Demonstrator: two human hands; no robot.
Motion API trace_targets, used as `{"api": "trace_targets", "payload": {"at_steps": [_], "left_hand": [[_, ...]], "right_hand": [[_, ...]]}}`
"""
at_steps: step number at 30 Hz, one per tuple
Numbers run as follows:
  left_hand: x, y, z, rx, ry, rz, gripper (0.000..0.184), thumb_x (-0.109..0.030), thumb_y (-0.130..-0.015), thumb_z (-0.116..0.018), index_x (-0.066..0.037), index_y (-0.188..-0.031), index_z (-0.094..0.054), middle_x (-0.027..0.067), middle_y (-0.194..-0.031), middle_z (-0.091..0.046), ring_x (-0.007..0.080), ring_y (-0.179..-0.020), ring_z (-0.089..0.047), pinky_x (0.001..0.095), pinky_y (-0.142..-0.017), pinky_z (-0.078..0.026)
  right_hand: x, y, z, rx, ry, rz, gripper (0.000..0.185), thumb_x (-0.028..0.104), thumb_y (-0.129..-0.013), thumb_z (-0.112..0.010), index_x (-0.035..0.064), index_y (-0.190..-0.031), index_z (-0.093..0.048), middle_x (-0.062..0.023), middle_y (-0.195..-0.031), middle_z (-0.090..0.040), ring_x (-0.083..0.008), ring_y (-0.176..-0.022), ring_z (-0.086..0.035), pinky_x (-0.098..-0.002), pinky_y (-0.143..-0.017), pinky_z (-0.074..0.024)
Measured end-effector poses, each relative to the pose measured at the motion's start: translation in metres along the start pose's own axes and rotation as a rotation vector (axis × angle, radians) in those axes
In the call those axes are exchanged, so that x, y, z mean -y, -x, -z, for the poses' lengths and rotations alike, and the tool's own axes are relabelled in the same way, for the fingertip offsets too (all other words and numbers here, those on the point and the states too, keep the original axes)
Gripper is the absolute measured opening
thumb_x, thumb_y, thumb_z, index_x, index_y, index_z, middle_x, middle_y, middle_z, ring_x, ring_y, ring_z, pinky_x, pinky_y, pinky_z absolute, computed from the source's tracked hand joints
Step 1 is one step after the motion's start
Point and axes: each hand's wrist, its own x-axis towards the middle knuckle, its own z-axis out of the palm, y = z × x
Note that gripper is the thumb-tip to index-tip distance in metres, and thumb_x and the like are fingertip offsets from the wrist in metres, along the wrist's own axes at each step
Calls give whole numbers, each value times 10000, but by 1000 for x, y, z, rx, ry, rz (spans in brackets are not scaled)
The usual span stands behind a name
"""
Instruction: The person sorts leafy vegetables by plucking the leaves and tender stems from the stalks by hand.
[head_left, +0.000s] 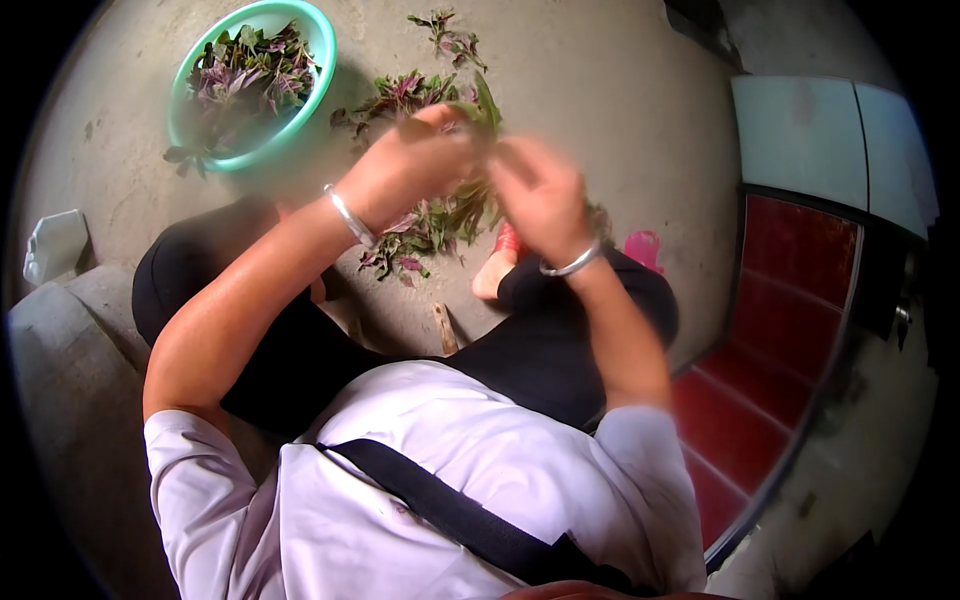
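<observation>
My left hand (425, 160) is closed around a green leafy stem (486, 102), whose leaves stick up past the fingers. Close beside it, my right hand (545, 195) has its bent fingertips at the same stem, somewhat blurred by motion; the exact grip point is hidden. Below both hands, a pile of purple-and-green leafy greens (425, 235) lies on the floor. More greens (400, 97) are spread just beyond my left hand. At the upper left, a mint-green plastic basin (325, 95) holds a heap of similar leaves.
A small leafy sprig (450, 40) lies farther out on the concrete floor (600, 60). Between my legs is a short wooden piece (444, 328). A pink object (643, 250) sits beyond my right knee. Red tiles (770, 330) and a pale cabinet (800, 140) border the right side.
</observation>
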Motion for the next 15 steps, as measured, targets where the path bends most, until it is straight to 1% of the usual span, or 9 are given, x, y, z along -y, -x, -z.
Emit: {"api": "trace_targets", "payload": {"at_steps": [2, 3, 4, 5, 8, 11, 12, 14, 15], "left_hand": [[-1, -3, 9, 2, 30, -7, 500, -236, -866, -489, 8, -1262, -305, 161, -1139, -493, 199, -833, -601, 299, -725, -509], [-10, 4, -3, -158, 51, -49, 501, -247, -869, -477, 26, -1251, -304, 201, -1168, -477, 220, -841, -609, 296, -719, -510], [-2, -3, 14, -205, 50, -69, 499, -253, -864, -487, 28, -1239, -316, 200, -1162, -483, 218, -837, -609, 287, -715, -509], [5, -11, 32, -245, 45, -94, 498, -260, -858, -498, 30, -1226, -327, 200, -1155, -488, 216, -833, -609, 277, -710, -507], [2, -11, 36, -412, 37, -5, 428, -264, -862, -482, 16, -1169, -382, 182, -1119, -518, 208, -819, -601, 276, -718, -493], [4, -7, 34, -387, 58, 73, 389, -275, -874, -457, 1, -1145, -418, 165, -1103, -531, 205, -816, -597, 280, -714, -492], [5, -7, 33, -364, 66, 99, 381, -282, -877, -450, -4, -1137, -430, 161, -1100, -533, 205, -817, -595, 281, -713, -492], [11, -10, 33, -334, 59, 163, 371, -297, -881, -443, -15, -1122, -449, 155, -1104, -533, 204, -821, -591, 291, -718, -493], [15, -11, 33, -318, 56, 194, 366, -304, -884, -440, -21, -1115, -458, 152, -1105, -533, 203, -824, -589, 296, -721, -493]], "right_hand": [[-10, -6, 12, 22, -362, -113, 145, 69, -773, -590, 10, -906, -578, 11, -726, -584, -58, -564, -496, -203, -507, -409], [-32, -15, 23, 45, -315, -121, 129, 71, -782, -578, 22, -902, -582, 2, -730, -585, -62, -581, -500, -197, -511, -404], [-54, -23, 33, 68, -268, -128, 116, 74, -792, -566, 33, -898, -586, -7, -734, -586, -66, -598, -503, -192, -514, -400], [-79, -28, 40, 102, 88, -105, 128, 79, -798, -557, 41, -917, -583, -23, -755, -587, -84, -614, -522, -192, -522, -406], [-55, -30, 43, 21, -409, -550, 241, 116, -797, -575, 35, -1023, -558, -73, -867, -607, -146, -729, -572, -258, -622, -465], [-73, -21, 46, 243, -1197, -373, 342, 185, -806, -579, 1, -1090, -523, -145, -1017, -582, -209, -874, -578, -337, -758, -471], [-55, -20, 45, 209, -1385, -358, 417, 258, -814, -570, -18, -1119, -500, -197, -1096, -542, -250, -968, -555, -374, -836, -439], [-67, -25, 48, 351, -1253, -142, 388, 261, -845, -518, -19, -1112, -497, -214, -1108, -528, -274, -961, -566, -355, -820, -447], [-63, -30, 53, 465, -1305, -206, 363, 243, -847, -517, -16, -1102, -501, -205, -1074, -552, -272, -920, -586, -347, -788, -464]]}}
